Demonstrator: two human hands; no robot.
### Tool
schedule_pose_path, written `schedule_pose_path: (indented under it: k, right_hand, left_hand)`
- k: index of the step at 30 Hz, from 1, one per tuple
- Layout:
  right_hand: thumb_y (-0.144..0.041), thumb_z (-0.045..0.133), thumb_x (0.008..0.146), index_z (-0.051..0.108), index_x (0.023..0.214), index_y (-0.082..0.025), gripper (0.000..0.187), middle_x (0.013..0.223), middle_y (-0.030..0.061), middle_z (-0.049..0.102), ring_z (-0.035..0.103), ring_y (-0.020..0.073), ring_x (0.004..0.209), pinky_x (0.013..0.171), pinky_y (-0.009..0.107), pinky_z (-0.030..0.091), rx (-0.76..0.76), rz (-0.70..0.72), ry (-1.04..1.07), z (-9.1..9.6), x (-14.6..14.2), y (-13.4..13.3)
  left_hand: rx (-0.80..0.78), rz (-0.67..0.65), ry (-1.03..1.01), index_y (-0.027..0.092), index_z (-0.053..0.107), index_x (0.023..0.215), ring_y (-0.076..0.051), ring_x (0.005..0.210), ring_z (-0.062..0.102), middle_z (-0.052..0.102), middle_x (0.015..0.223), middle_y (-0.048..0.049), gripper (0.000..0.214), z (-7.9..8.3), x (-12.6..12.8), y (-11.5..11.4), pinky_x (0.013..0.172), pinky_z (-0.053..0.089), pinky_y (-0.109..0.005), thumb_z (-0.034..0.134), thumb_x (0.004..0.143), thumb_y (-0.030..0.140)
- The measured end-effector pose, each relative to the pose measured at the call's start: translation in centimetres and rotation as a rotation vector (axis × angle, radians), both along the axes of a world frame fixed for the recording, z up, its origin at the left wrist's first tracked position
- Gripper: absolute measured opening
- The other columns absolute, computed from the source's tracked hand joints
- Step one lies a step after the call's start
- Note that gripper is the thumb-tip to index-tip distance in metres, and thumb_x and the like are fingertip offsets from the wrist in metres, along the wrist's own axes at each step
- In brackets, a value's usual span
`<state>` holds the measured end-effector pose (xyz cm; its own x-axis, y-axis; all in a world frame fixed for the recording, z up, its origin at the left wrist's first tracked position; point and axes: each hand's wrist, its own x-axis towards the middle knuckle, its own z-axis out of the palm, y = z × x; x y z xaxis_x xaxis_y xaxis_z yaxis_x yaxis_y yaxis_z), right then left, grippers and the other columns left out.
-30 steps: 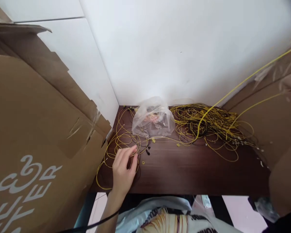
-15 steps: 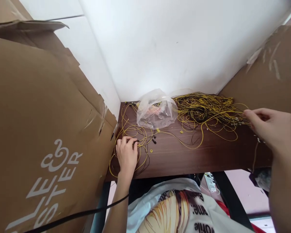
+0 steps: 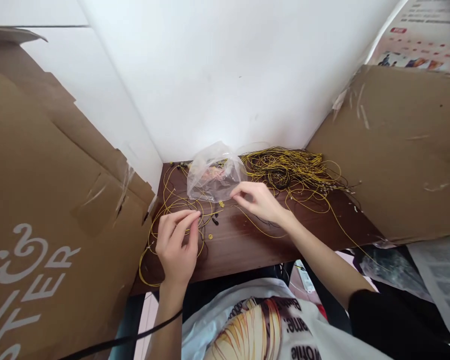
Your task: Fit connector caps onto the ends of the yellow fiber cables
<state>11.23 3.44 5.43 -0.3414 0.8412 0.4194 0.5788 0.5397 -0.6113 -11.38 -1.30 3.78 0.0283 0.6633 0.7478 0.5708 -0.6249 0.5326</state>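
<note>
My left hand (image 3: 177, 245) hovers over a small coil of thin yellow and black wire (image 3: 172, 207) at the left of a dark wooden table (image 3: 247, 240). Its fingers are bunched in a pinch around a strand. My right hand (image 3: 258, 200) reaches across the middle of the table, its fingertips pinched at a yellow strand just below a clear plastic bag (image 3: 213, 172). A larger tangle of yellow wire (image 3: 288, 172) lies at the back right.
Cardboard sheets stand on the left (image 3: 48, 200) and right (image 3: 393, 150) of the table, a white wall (image 3: 228, 75) behind. Small yellow and black bits (image 3: 212, 227) lie between the hands. Newspaper (image 3: 438, 280) lies at the lower right.
My right hand has swung in from the far right to the table's middle, by the plastic bag. My left hand has lifted slightly off the small coil. The camera has shifted.
</note>
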Motion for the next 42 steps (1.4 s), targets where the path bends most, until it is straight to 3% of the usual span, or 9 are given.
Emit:
schedule_pose_path:
  k: [2, 5, 9, 14, 18, 25, 30, 35, 42]
  right_hand:
    - [-0.016, 0.054, 0.084, 0.065, 0.084, -0.015, 0.011, 0.077, 0.0033, 0.066, 0.058, 0.0127, 0.068, 0.062, 0.023, 0.043, -0.098, 0.059, -0.029, -1.4, -0.6, 1.8]
    - [-0.022, 0.06, 0.084, 0.066, 0.084, -0.014, 0.01, 0.075, 0.0033, 0.062, 0.056, 0.012, 0.067, 0.066, 0.023, 0.043, -0.097, 0.142, -0.104, -3.3, -0.8, 3.3]
    - [-0.025, 0.059, 0.086, 0.065, 0.091, -0.016, 0.012, 0.085, 0.0052, 0.06, 0.056, 0.0134, 0.073, 0.072, 0.025, 0.045, -0.059, 0.181, -0.143, -5.2, -1.1, 3.4]
    - [-0.017, 0.051, 0.089, 0.061, 0.086, -0.017, 0.011, 0.086, 0.0059, 0.057, 0.054, 0.0154, 0.078, 0.074, 0.027, 0.044, -0.012, 0.177, -0.158, -6.0, -0.9, 3.1]
    - [-0.018, 0.053, 0.088, 0.059, 0.089, -0.016, 0.006, 0.091, 0.0074, 0.057, 0.053, 0.0175, 0.084, 0.077, 0.029, 0.044, -0.001, 0.158, -0.18, -6.0, -0.5, 3.1]
    - [-0.016, 0.053, 0.084, 0.057, 0.082, -0.017, 0.005, 0.086, 0.007, 0.058, 0.053, 0.0188, 0.082, 0.074, 0.031, 0.043, -0.006, 0.139, -0.192, -5.9, -0.3, 3.0]
    - [-0.016, 0.055, 0.08, 0.058, 0.083, -0.016, 0.004, 0.081, 0.0033, 0.059, 0.058, 0.013, 0.069, 0.066, 0.028, 0.048, -0.216, 0.155, 0.228, -4.9, -0.1, 2.3]
    - [-0.02, 0.066, 0.076, 0.063, 0.083, -0.017, 0.008, 0.088, 0.0025, 0.058, 0.061, 0.012, 0.077, 0.073, 0.028, 0.053, -0.416, 0.32, 0.638, -3.5, -0.5, 0.7]
    - [-0.021, 0.069, 0.077, 0.067, 0.087, -0.02, 0.01, 0.09, 0.0032, 0.061, 0.06, 0.0126, 0.081, 0.075, 0.028, 0.054, -0.411, 0.418, 0.688, -3.7, -1.5, -0.6]
  left_hand:
    - [-0.124, -0.08, -0.225, 0.023, 0.062, 0.105, -0.017, 0.089, 0.062, 0.065, 0.097, -0.0041, 0.023, -0.3, 0.9, -0.8, 0.08, 0.05, -0.034, 0.061, 0.083, 0.014]
    - [-0.356, -0.131, -0.536, 0.02, 0.055, 0.105, -0.014, 0.075, 0.067, 0.063, 0.091, -0.0018, 0.023, -1.0, 2.3, -1.7, 0.071, 0.055, -0.029, 0.062, 0.084, 0.021]
    - [-0.492, -0.16, -0.68, 0.016, 0.058, 0.087, -0.01, 0.06, 0.065, 0.061, 0.082, 0.0002, 0.016, -1.7, 3.9, -1.5, 0.063, 0.053, -0.023, 0.065, 0.082, 0.029]
    - [-0.575, -0.197, -0.892, 0.015, 0.064, 0.086, -0.009, 0.057, 0.061, 0.061, 0.076, 0.0002, 0.022, -2.8, 5.9, -0.5, 0.059, 0.053, -0.023, 0.069, 0.078, 0.035]
    - [-0.574, -0.217, -0.904, 0.017, 0.07, 0.086, -0.01, 0.065, 0.059, 0.059, 0.079, -0.0005, 0.021, -3.7, 7.2, -0.3, 0.061, 0.053, -0.022, 0.07, 0.077, 0.036]
    - [-0.504, -0.202, -0.711, 0.02, 0.072, 0.095, -0.009, 0.066, 0.06, 0.056, 0.087, -0.0017, 0.018, -3.7, 7.6, -0.8, 0.068, 0.051, -0.024, 0.06, 0.086, 0.031]
    - [-0.479, -0.207, -0.612, 0.021, 0.071, 0.102, -0.011, 0.078, 0.061, 0.059, 0.089, -0.0028, 0.02, -3.4, 7.5, -1.2, 0.079, 0.05, -0.026, 0.058, 0.087, 0.028]
    - [-0.509, -0.196, -0.69, 0.021, 0.072, 0.096, -0.013, 0.085, 0.059, 0.063, 0.092, -0.0036, 0.016, -3.8, 7.5, -1.1, 0.078, 0.049, -0.024, 0.064, 0.083, 0.024]
    - [-0.495, -0.085, -0.922, 0.02, 0.072, 0.093, -0.011, 0.078, 0.06, 0.068, 0.088, -0.003, 0.018, -4.5, 7.5, -0.7, 0.07, 0.049, -0.019, 0.072, 0.076, 0.024]
